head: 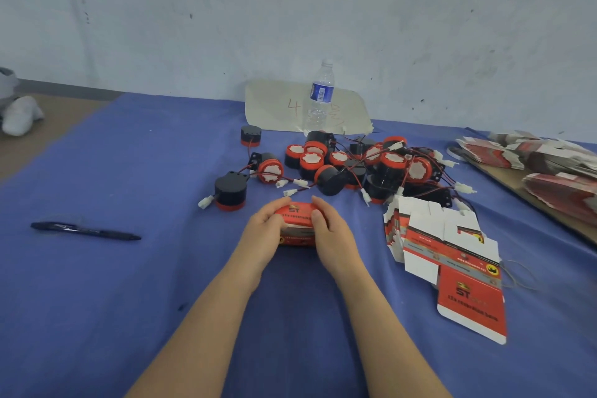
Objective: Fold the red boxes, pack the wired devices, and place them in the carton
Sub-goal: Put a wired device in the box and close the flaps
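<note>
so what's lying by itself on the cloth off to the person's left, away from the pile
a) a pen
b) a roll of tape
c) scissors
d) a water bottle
a: a dark pen lies alone on the blue cloth, well left of the left hand that grips the red box; the water bottle stands at the back by the wall.

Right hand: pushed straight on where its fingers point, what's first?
Past the red box it grips, the right hand probably meets a white connector at the device pile's near edge; depth unclear.
</note>
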`<state>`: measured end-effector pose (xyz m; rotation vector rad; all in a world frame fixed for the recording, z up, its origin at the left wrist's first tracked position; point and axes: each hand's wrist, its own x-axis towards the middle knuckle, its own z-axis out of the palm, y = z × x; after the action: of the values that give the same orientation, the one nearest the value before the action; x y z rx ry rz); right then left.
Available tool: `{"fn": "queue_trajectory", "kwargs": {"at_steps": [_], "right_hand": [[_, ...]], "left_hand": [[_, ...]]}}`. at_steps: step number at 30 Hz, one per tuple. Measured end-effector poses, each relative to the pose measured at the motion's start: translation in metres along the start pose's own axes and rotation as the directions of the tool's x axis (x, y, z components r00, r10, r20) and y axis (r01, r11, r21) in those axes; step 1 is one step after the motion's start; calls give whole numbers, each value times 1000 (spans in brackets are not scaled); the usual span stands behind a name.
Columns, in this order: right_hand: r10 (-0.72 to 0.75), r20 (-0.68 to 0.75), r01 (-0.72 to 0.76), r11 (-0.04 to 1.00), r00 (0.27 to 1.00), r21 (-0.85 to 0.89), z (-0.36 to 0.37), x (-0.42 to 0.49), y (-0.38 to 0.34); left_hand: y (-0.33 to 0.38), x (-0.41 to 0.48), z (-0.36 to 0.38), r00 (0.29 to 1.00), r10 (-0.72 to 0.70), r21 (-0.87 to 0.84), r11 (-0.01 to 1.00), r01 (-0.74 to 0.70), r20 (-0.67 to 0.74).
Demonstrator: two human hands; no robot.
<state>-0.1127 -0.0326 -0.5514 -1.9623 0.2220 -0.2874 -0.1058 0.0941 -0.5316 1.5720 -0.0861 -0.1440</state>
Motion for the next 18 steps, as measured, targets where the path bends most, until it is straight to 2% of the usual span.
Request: {"fn": "queue_trajectory", "kwargs": {"at_steps": [2, 5, 7, 10, 14, 18], "right_hand": [[-12, 9, 12, 1000, 1000, -21, 0, -1, -1], [-29, 28, 29, 999, 999, -22, 0, -2, -3], [-45, 31, 46, 998, 999, -44, 2, -3, -4], [-42, -6, 41, 998, 999, -39, 8, -4, -5], [-7, -26, 8, 1000, 1000, 25, 10, -2, -7], [12, -5, -12, 1000, 1000, 8, 9, -4, -7]], "left_hand": [[3, 0, 11, 991, -30, -46, 999, 24, -132], [5, 0, 24, 948, 16, 46, 999, -1, -318], [4, -1, 28, 926, 67, 93, 995, -35, -371], [-1, 0, 26, 944, 92, 122, 991, -56, -316], [-4, 2, 14, 982, 15, 2, 1000, -15, -188], [-12, -2, 18, 981, 136, 217, 971, -104, -140]]}}
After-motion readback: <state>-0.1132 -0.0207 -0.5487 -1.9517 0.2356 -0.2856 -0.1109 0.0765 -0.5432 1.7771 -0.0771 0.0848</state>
